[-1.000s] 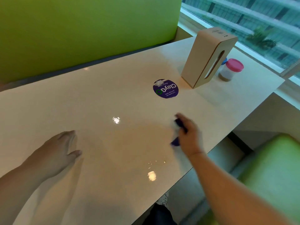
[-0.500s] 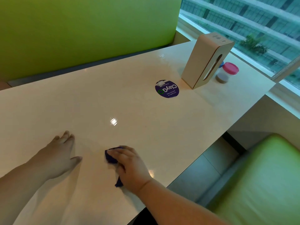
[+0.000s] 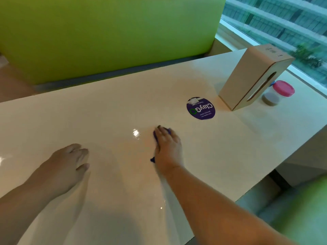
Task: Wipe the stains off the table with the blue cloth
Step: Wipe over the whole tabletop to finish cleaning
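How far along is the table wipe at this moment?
Done: no stains show on the glossy table, though glare hides detail. In hand: the right hand presses the blue cloth flat mid-table; the left hand rests open on the surface. Left: cannot tell which areas are unwiped.

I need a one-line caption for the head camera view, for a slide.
Right hand presses the blue cloth on the table; left hand rests flat.

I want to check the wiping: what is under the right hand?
The blue cloth, pressed flat on the table by the right hand; only its edges show. Any stain beneath is hidden.
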